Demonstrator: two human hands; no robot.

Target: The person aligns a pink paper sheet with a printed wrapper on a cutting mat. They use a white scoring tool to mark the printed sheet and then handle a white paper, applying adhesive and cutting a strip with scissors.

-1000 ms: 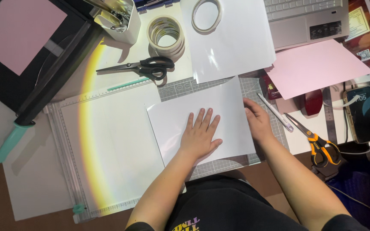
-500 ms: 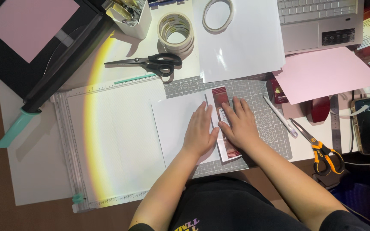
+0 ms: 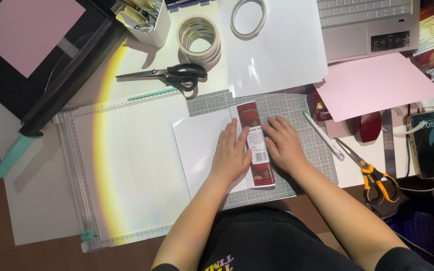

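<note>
Head view: both hands flat on folded sheet

Left hand [image 3: 231, 156] palm-down on white sheet [image 3: 199, 150], fingers spread open, gripping nothing; right hand [image 3: 283, 144] same, flat just right of the red printed strip [image 3: 257, 145]; sheet lies on grey cutting mat [image 3: 297, 108], centre of worktop; to crease well: keep left hand pinning, press evenly along the strip edge, don't let the sheet skew.

White sheet [image 3: 199, 145], glossy, lies flat, its right part folded over, partly on the grey cutting mat [image 3: 297, 113] near the table's front edge, left part overlapping the white scoring board. Its folded flap [image 3: 255, 130] shows a dark red printed strip with a white label panel, running front to back along the sheet's right edge.
</note>
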